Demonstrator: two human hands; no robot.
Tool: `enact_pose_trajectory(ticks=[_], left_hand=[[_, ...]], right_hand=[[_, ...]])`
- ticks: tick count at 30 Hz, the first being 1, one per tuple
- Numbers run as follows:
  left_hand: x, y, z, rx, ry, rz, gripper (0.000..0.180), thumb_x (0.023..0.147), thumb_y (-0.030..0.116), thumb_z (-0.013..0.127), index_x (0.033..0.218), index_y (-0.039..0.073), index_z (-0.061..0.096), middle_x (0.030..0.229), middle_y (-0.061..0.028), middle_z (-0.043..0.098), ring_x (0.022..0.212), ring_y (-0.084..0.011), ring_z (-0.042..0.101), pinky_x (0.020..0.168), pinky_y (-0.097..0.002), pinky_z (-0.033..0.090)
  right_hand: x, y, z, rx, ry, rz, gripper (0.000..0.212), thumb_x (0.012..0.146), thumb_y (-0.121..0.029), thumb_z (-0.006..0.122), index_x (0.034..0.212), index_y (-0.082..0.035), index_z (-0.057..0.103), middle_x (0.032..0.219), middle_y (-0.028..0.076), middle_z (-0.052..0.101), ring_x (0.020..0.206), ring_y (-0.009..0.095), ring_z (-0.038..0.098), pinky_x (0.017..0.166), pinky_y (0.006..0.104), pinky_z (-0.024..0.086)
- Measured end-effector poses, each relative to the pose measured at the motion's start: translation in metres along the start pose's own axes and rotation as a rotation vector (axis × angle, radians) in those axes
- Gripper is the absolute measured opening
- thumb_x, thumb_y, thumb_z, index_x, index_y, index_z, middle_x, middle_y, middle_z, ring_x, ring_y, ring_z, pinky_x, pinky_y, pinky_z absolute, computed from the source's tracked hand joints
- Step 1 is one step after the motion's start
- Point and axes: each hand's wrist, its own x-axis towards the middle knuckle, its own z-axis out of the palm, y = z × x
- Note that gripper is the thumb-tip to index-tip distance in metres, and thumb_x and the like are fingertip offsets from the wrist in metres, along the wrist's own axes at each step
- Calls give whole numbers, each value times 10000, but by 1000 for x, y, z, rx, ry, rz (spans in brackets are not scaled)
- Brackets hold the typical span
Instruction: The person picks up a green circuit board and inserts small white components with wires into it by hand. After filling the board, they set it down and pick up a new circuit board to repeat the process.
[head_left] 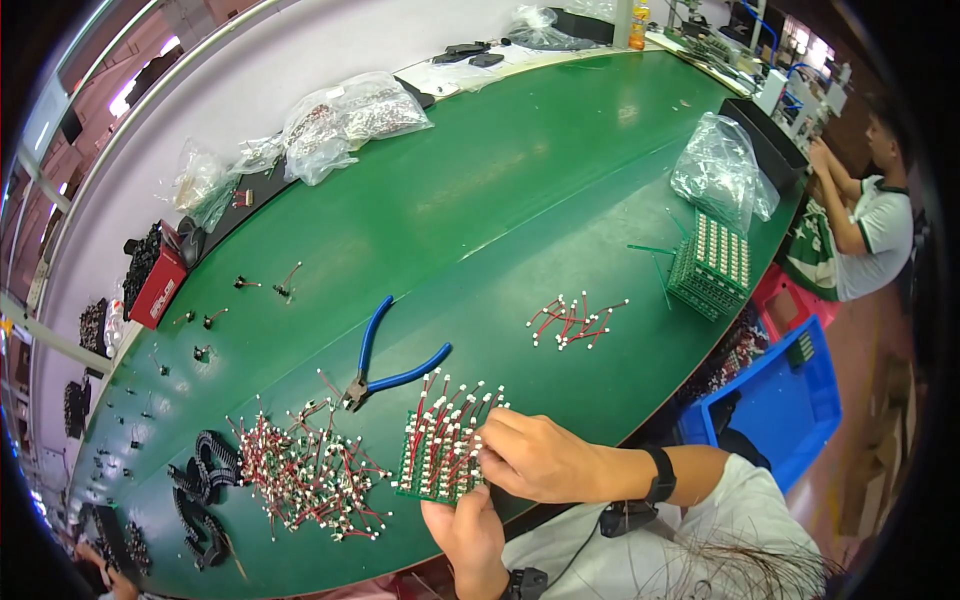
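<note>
A green circuit board panel (410, 460) with rows of white connectors is tilted up at the table's near edge. Short red cables with white plugs (440, 415) stand up from many of its connectors. My left hand (468, 535) grips the panel by its near edge, thumb on top. At the panel's right side, my right hand (535, 458) is closed, fingertips pinched down among the connectors; what they pinch is hidden. Left of the panel lies a big pile of the same red cables (310, 470). Blue-handled cutting pliers (370, 370) rest just beyond, jaws toward the pile.
A smaller cable group (575, 322) lies right of centre. Stacked circuit boards (710, 265) stand far right beside a plastic bag (715, 165). Black strips (205, 490) lie left of the pile. A blue bin (780, 410) is below the table's right edge. A co-worker (870, 210) sits at right.
</note>
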Motion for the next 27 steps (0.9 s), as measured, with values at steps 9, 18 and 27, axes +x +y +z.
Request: enact_pose_trajectory(ticks=[9, 18, 27], left_hand=[[-1, -3, 2, 144, -8, 45, 520, 733, -149, 454, 1245, -63, 476, 1131, -137, 590, 989, -183, 609, 795, -275, 496], [-7, -6, 2, 335, -46, 83, 477, 771, -149, 478, 1238, -51, 492, 1144, -105, 597, 1002, -154, 600, 854, -272, 478], [-7, -6, 4, 333, -73, 93, 473, 775, -154, 481, 1236, -48, 501, 1169, -109, 594, 1037, -168, 600, 907, -290, 472]], right_hand=[[-1, 1, 1, -198, -27, -44, 134, 830, -57, 622, 840, 23, 515, 786, 148, 503, 636, 302, 573, 553, 392, 502], [-5, 1, 1, -408, -92, -140, 187, 743, -97, 691, 829, 0, 556, 795, 112, 510, 681, 257, 575, 560, 353, 510], [-5, -2, -1, -459, -21, -214, 175, 739, -127, 690, 800, -21, 564, 770, 94, 512, 667, 229, 579, 528, 327, 512]])
